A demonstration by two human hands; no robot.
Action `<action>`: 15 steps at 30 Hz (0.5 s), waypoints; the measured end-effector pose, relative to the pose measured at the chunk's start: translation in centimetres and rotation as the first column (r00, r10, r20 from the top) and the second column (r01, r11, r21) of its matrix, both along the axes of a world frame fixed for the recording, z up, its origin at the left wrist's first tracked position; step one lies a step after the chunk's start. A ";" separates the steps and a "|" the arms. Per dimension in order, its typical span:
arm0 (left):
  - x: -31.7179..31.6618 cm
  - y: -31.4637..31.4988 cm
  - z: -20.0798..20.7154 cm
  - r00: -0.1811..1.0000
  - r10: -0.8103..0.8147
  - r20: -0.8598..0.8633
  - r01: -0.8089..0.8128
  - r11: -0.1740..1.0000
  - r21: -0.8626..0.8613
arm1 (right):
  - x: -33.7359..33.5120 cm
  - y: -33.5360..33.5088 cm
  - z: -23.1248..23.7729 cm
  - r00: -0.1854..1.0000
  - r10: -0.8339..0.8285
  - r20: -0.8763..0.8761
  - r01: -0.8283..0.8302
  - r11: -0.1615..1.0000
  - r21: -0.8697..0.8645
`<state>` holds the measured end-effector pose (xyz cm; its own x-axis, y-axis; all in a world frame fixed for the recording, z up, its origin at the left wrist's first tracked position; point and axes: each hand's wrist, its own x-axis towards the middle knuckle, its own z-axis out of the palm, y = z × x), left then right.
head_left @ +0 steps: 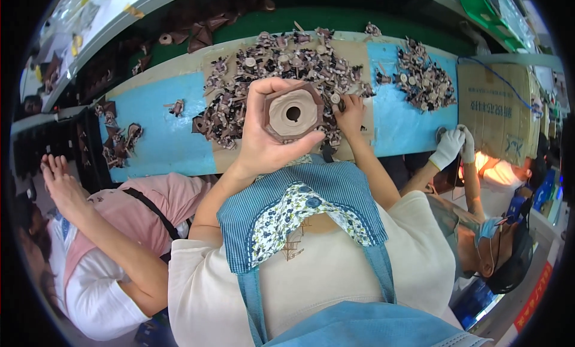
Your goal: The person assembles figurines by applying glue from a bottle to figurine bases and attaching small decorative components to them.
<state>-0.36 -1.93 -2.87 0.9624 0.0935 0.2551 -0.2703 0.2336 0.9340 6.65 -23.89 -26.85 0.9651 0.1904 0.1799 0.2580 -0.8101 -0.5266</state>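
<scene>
My left hand [260, 131] holds up a six-sided, dark brown hollow piece [281, 115], thumb and fingers wrapped round its rim. Its pale inner face has a dark hole in the middle and turns upward. To the right, my right hand [352, 116] reaches down to the edge of a big heap of small brown, cream and black figure parts [269, 62]. Its fingers are bent together at a small pale round part [335, 99]; what exactly they grip is partly hidden.
A second heap of parts [425, 80] lies on the blue mat [383, 128] at right. Further pieces [123, 140] sit at the table's left end. A cardboard box [497, 104] stands far right. Co-workers flank me: a person in pink [120, 227] and one with white gloves [449, 146].
</scene>
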 end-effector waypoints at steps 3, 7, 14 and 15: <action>1.1 0.7 1.1 0.962 0.010 0.274 -0.047 0.991 0.128 | 0.3 -0.4 0.5 0.999 0.005 -0.047 -0.003 0.999 0.051; 2.2 1.0 1.5 0.894 0.105 0.436 -0.155 0.985 0.080 | 1.2 -1.3 2.6 0.993 0.033 -0.115 0.016 0.914 0.405; 2.9 1.5 2.8 0.763 0.242 0.599 -0.415 0.894 0.168 | 2.8 -0.3 9.9 0.918 0.233 -0.320 0.191 0.448 0.874; 3.1 1.5 2.9 0.734 0.269 0.624 -0.437 0.890 0.131 | 3.0 -0.2 10.7 0.919 0.242 -0.313 0.180 0.447 0.876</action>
<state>2.75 -0.40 0.06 0.5324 0.2477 0.8094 -0.7865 -0.2089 0.5812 9.66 -24.11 -16.18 0.9841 0.1635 -0.0689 -0.0944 0.1538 -0.9836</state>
